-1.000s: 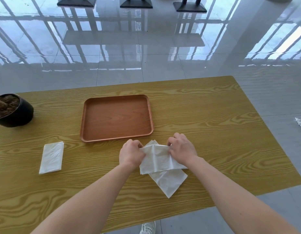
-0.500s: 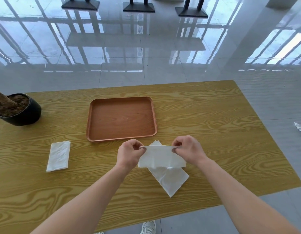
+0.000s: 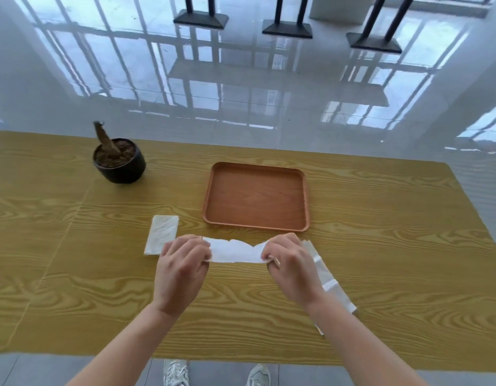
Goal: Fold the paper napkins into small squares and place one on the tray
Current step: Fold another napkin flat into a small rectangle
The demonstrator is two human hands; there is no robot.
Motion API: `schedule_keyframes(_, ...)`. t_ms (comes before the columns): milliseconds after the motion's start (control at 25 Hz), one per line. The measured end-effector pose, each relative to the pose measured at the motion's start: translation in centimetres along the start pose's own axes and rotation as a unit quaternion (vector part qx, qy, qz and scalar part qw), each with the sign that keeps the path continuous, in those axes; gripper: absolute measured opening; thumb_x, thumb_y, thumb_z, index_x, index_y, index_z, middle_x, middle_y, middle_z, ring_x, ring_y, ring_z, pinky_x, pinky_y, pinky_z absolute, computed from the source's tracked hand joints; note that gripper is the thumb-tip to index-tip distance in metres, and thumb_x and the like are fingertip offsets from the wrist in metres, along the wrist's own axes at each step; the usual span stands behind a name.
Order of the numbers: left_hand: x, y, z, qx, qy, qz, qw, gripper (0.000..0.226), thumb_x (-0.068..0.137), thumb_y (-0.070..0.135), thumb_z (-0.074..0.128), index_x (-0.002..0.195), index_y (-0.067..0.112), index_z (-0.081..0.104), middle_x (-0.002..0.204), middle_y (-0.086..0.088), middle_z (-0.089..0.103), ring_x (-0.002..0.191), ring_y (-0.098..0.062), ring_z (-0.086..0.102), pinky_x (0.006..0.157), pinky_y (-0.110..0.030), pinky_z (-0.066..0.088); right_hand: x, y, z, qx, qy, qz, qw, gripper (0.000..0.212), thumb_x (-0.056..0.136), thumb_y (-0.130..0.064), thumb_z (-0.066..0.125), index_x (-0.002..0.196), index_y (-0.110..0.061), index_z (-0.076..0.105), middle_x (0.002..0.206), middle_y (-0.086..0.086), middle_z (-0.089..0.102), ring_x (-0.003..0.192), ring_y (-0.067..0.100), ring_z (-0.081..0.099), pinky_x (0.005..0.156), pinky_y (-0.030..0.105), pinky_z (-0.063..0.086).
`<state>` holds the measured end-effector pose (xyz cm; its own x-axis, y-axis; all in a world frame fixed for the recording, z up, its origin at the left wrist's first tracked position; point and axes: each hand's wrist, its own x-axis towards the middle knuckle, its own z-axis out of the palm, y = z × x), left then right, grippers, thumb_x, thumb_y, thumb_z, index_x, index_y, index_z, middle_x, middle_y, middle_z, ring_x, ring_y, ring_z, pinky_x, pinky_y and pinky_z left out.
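A white paper napkin (image 3: 235, 251) is stretched flat between both hands just above the wooden table, in front of the tray. My left hand (image 3: 182, 270) pinches its left end and my right hand (image 3: 292, 270) pinches its right end. A second white napkin (image 3: 329, 282) lies on the table under and right of my right wrist, partly hidden. A third, folded napkin (image 3: 161, 234) lies left of my left hand. The brown rectangular tray (image 3: 256, 200) sits empty behind the hands.
A black pot with soil and a short stump (image 3: 119, 160) stands at the back left of the table (image 3: 394, 246). The table's near edge is just below my forearms, with my shoes (image 3: 175, 373) on the grey floor.
The napkin, held as a wider fold before, is now pulled out into a long strip between my hands. The view has shifted right, so tray, pot and folded napkin appear nearer the centre.
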<state>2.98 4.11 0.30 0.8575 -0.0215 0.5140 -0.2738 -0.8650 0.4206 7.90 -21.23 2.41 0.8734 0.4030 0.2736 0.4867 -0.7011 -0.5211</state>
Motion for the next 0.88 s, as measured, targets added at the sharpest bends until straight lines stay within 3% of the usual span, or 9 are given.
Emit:
schedule_keyframes(160, -5.9, -2.5, 0.4, 0.063, -0.126, 0.053, 0.989, 0.015, 0.072, 0.004, 0.056, 0.071, 0.017, 0.062, 0.091, 0.002, 0.071, 0.094, -0.026, 0.069, 0.073, -0.038, 0.049, -3.0, -1.3, 4.7, -0.050, -0.054, -0.002, 0.997, 0.031, 0.062, 0.014, 0.072, 0.071, -0.015, 0.071, 0.082, -0.003, 0.070, 0.085, 0.024, 0.061, 0.074, 0.035, 0.051)
schedule_keyframes(320, -9.3, -3.8, 1.0, 0.076, -0.184, -0.028, 0.980, 0.020, 0.073, 0.004, 0.050, 0.079, 0.017, 0.066, 0.102, -0.003, 0.072, 0.095, -0.028, 0.069, 0.075, -0.037, 0.052, -5.8, -1.4, 6.8, -0.062, -0.111, 0.029, 0.992, 0.024, 0.070, 0.003, 0.076, 0.080, -0.019, 0.074, 0.102, -0.002, 0.070, 0.102, 0.022, 0.059, 0.085, 0.035, 0.053)
schedule_keyframes(400, -10.0, -3.6, 1.3, 0.066, -0.180, -0.070, 0.979, 0.025, 0.074, 0.003, 0.048, 0.085, 0.015, 0.067, 0.107, -0.008, 0.071, 0.100, -0.031, 0.068, 0.077, -0.040, 0.053, -7.0, -0.9, 6.7, -0.016, -0.112, 0.083, 0.990, 0.030, 0.073, -0.002, 0.075, 0.097, -0.019, 0.074, 0.122, -0.001, 0.062, 0.116, 0.018, 0.052, 0.097, 0.032, 0.047)
schedule_keyframes(480, -10.1, -2.8, 1.7, 0.060, -0.189, -0.075, 0.977, 0.031, 0.078, 0.007, 0.043, 0.094, 0.015, 0.068, 0.117, -0.012, 0.068, 0.110, -0.034, 0.066, 0.084, -0.044, 0.055, -7.8, -0.9, 6.4, 0.059, -0.074, 0.194, 0.976, 0.036, 0.078, -0.003, 0.074, 0.110, -0.019, 0.070, 0.128, -0.004, 0.055, 0.122, 0.013, 0.048, 0.098, 0.029, 0.047)
schedule_keyframes(560, -10.2, -2.1, 2.5, 0.067, -0.228, -0.060, 0.970, 0.036, 0.086, 0.018, 0.042, 0.113, 0.018, 0.066, 0.135, -0.013, 0.061, 0.130, -0.033, 0.055, 0.102, -0.048, 0.048, -8.0, -1.2, 6.0, 0.106, -0.014, 0.303, 0.947, 0.032, 0.083, -0.006, 0.074, 0.111, -0.020, 0.068, 0.116, -0.007, 0.059, 0.111, 0.013, 0.059, 0.087, 0.028, 0.054)
schedule_keyframes(640, -10.4, -1.8, 3.2, 0.084, -0.260, -0.046, 0.961, 0.042, 0.095, 0.034, 0.041, 0.132, 0.023, 0.058, 0.150, -0.010, 0.049, 0.144, -0.029, 0.040, 0.117, -0.048, 0.031, -8.0, -1.0, 5.6, 0.120, 0.011, 0.384, 0.916, 0.024, 0.087, -0.012, 0.073, 0.109, -0.019, 0.068, 0.102, -0.008, 0.064, 0.096, 0.013, 0.064, 0.083, 0.030, 0.055)
schedule_keyframes(720, -10.8, -1.8, 3.8, 0.096, -0.269, -0.042, 0.957, 0.046, 0.099, 0.042, 0.038, 0.141, 0.027, 0.051, 0.155, -0.008, 0.043, 0.149, -0.027, 0.030, 0.120, -0.049, 0.020, -8.0, -0.7, 5.4, 0.119, 0.000, 0.443, 0.889, 0.017, 0.090, -0.021, 0.072, 0.107, -0.018, 0.070, 0.093, -0.008, 0.068, 0.089, 0.012, 0.065, 0.082, 0.033, 0.055)
schedule_keyframes(800, -11.3, -2.0, 4.2, 0.094, -0.268, -0.047, 0.958, 0.048, 0.101, 0.045, 0.035, 0.145, 0.030, 0.046, 0.158, -0.006, 0.039, 0.151, -0.025, 0.024, 0.121, -0.052, 0.018, -8.0, -0.6, 5.3, 0.074, -0.029, 0.453, 0.888, 0.011, 0.093, -0.031, 0.069, 0.096, -0.021, 0.071, 0.084, -0.012, 0.067, 0.084, 0.012, 0.063, 0.075, 0.030, 0.052)
schedule_keyframes(880, -11.7, -2.1, 4.4, 0.090, -0.268, -0.051, 0.958, 0.049, 0.101, 0.047, 0.034, 0.147, 0.031, 0.044, 0.160, -0.004, 0.035, 0.153, -0.024, 0.019, 0.120, -0.056, 0.017, -7.9, -0.9, 5.6, 0.019, -0.064, 0.444, 0.894, 0.022, 0.093, -0.043, 0.065, 0.081, -0.025, 0.068, 0.076, -0.014, 0.065, 0.077, 0.010, 0.061, 0.067, 0.030, 0.048)
